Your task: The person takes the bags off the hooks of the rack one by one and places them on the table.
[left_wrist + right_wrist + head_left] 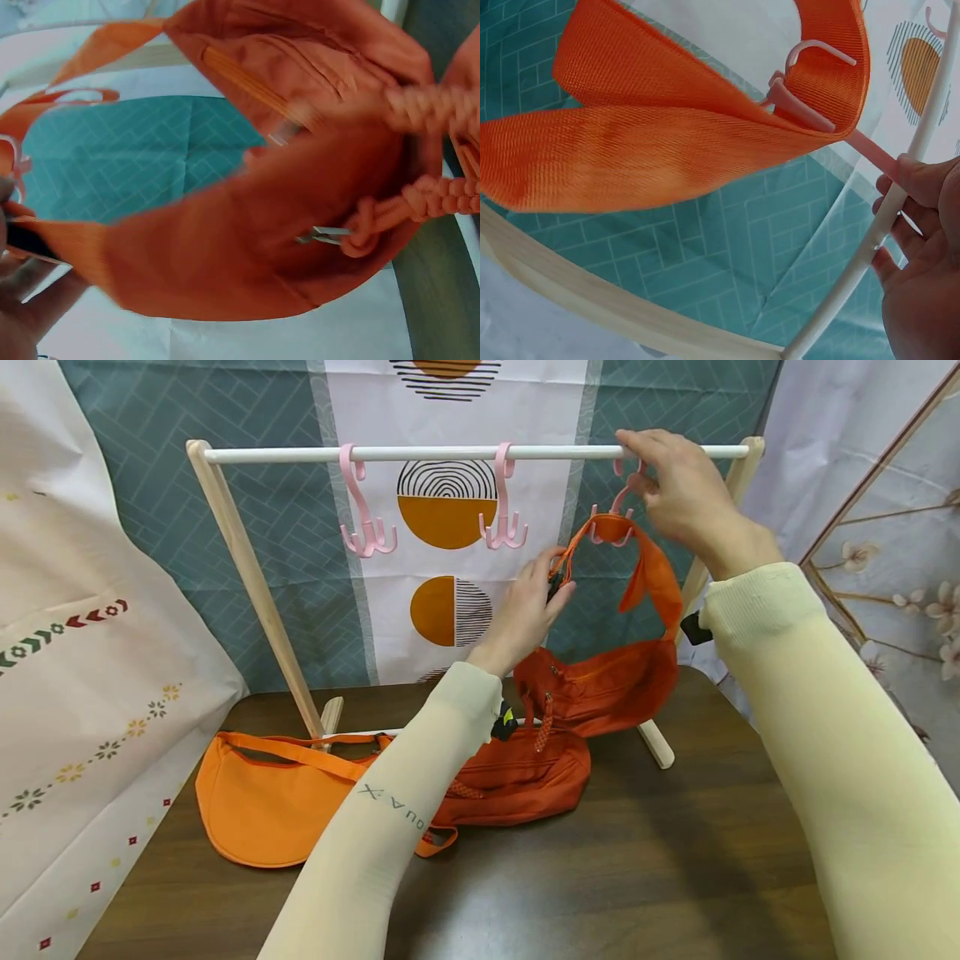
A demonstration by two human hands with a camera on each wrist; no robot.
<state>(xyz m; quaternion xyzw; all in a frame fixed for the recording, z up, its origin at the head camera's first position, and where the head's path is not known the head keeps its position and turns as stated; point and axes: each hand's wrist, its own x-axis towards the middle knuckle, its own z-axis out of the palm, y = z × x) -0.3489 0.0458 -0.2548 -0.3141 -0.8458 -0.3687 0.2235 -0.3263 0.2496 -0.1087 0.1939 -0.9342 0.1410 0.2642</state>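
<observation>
A red-orange waist bag (618, 685) hangs by its orange strap (630, 157) from a pink hook (802, 105) at the rail's right end. My left hand (525, 606) pinches the strap near a black buckle (555, 583), left of that hook; the left wrist view shows the bag body (225, 240) with braided zipper pulls (435, 199). Up at the white rail (855, 277), my right hand (678, 485) grips the top of the pink hook, thumb on its stem and fingers behind the rail.
Two more pink hooks (367, 518) (504, 510) hang from the rail of the wooden-legged rack (251, 577). On the brown table (600, 877) lie an orange bag (262, 810) and another red-orange bag (517, 777), partly behind my left forearm. Patterned cloths hang behind and beside the rack.
</observation>
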